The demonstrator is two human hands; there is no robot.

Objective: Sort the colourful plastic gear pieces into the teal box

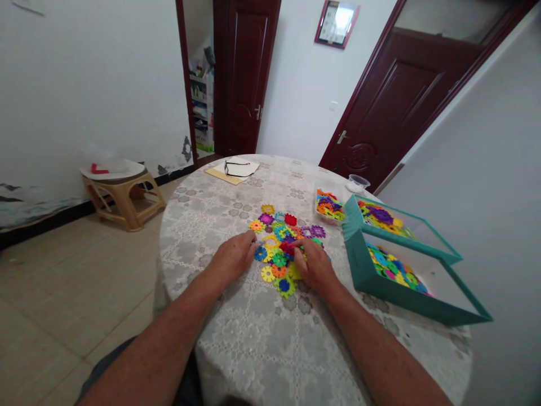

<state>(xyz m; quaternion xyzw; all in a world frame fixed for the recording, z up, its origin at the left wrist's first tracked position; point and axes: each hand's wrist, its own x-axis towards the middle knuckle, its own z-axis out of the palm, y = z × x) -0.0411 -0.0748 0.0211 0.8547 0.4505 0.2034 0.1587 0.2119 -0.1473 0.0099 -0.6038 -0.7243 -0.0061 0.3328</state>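
Note:
A cluster of colourful plastic gear-shaped pieces lies spread on the round table, between my two hands. My right hand reaches over the right side of the cluster, thumb and fingers pinched on a red gear piece. At the cluster's left edge, my left hand rests with its fingers curled together; whatever they hold, if anything, is hidden. Close to its fingertips lie a blue gear piece and an orange gear piece. A green piece with a blue centre is nearest to me.
A teal box and its lid, both with loose pieces inside, stand at the right. Behind them are a small tray of pieces and a clear bowl. Glasses lie on papers at the far edge. A stool stands left.

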